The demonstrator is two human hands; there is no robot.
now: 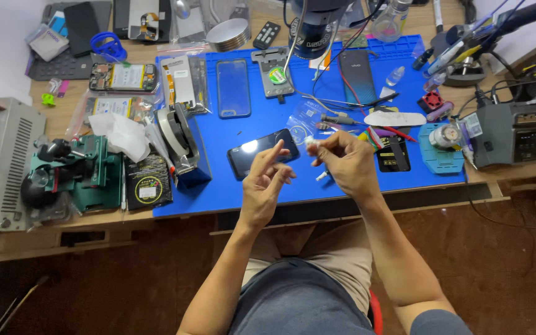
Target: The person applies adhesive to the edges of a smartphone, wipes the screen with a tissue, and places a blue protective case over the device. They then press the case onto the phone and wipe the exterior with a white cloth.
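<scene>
My right hand (346, 162) hovers over the blue work mat (293, 186), its fingers pinched on a small white object (311, 142). My left hand (265, 184) is beside it with fingers loosely spread and nothing visibly in it. Just behind my left fingers a black phone (262, 151) lies screen up on the mat. Under my right hand a small white part (322, 177) rests on the mat.
A clear phone case (233, 87), a dark phone (356, 74), a metal holder (274, 71), tweezers and tools lie on the mat. A microscope (315, 28) stands behind. A green clamp fixture (88, 170) sits left, a soldering station (513, 133) right.
</scene>
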